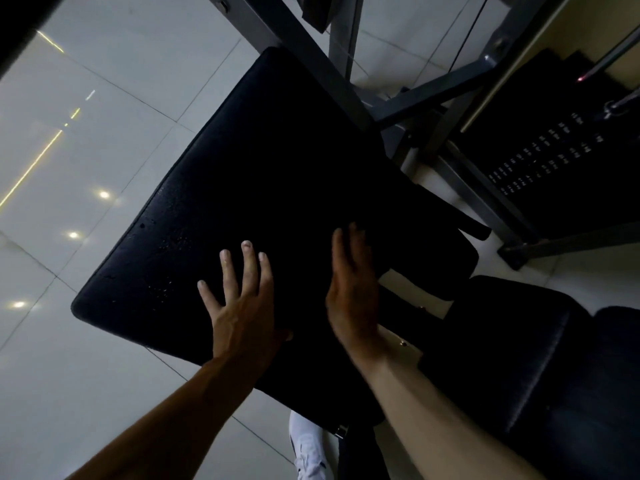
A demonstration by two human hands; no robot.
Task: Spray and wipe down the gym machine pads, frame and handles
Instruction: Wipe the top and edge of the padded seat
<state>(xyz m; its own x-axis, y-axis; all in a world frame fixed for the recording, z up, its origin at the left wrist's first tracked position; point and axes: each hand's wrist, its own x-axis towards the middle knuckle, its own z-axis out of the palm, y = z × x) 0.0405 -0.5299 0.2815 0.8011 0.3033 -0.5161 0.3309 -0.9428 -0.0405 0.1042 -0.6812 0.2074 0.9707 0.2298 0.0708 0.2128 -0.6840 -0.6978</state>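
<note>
Dimly — pad (263, 174) (right hand (353, 292) blurred)

Nothing legible anywhere; only tiny white marks printed on the black weight stack (554, 188) at the far right; set in two diagonal rows along the plates, running from near-left up to far-right, one mark or pair per plate; shaped like numerals, but too small and too blurred to read as any figure.
</note>
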